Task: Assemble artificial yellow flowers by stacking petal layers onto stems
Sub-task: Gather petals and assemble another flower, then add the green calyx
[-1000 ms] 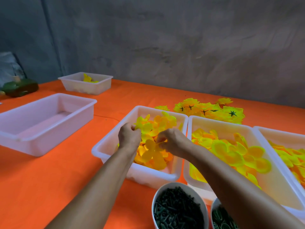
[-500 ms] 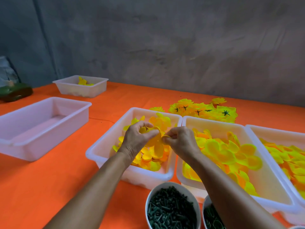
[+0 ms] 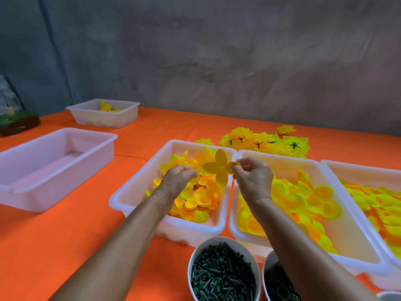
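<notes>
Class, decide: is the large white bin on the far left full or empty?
Empty: the large white bin shows only its bare floor and walls, with no petals inside.

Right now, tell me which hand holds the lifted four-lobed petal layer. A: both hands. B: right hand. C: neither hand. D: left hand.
B: the right hand pinches one lobe of the petal layer, raised above the tray, while the left hand is down among the loose petals, apart from the layer.

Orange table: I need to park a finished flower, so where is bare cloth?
Bare cloth lies between the empty tray and the petal tray, and in front of both. Right of that, trays and the stem cups crowd together.
</notes>
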Action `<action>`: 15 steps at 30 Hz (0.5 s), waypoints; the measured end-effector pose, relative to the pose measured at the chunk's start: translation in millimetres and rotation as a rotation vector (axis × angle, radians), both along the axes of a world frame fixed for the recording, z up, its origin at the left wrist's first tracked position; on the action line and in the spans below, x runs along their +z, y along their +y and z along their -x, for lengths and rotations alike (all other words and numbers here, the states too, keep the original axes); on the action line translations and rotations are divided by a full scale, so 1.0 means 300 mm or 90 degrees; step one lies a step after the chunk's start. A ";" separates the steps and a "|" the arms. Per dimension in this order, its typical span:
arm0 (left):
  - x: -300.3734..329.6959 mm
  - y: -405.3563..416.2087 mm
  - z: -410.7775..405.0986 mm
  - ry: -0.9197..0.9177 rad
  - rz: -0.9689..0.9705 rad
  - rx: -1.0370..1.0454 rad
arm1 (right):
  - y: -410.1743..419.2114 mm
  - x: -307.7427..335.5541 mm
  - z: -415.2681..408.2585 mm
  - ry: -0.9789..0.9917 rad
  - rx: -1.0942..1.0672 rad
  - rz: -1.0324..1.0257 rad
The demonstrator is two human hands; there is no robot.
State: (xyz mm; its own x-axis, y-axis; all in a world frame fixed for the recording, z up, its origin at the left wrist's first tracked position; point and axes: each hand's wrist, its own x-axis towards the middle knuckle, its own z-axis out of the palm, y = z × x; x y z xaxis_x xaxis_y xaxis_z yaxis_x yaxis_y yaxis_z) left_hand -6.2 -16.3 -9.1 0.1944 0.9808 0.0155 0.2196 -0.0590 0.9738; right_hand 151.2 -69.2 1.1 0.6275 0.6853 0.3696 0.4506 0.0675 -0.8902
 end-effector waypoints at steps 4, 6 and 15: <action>-0.026 -0.004 0.001 0.204 -0.037 -0.026 | 0.008 -0.006 -0.007 0.085 0.013 -0.022; -0.034 -0.004 0.003 0.283 -0.030 -0.037 | 0.013 -0.011 -0.007 0.129 0.013 -0.026; -0.033 -0.007 0.001 0.314 -0.008 -0.028 | 0.012 -0.001 -0.028 0.283 -0.028 -0.093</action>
State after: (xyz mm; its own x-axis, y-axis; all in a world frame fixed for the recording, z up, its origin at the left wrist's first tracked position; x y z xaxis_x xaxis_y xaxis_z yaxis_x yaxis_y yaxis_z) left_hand -6.5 -18.2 -19.0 0.2225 0.9718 -0.0777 0.6517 -0.0890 0.7532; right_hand 159.4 -65.6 0.8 0.7740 0.6153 0.1494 0.0337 0.1956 -0.9801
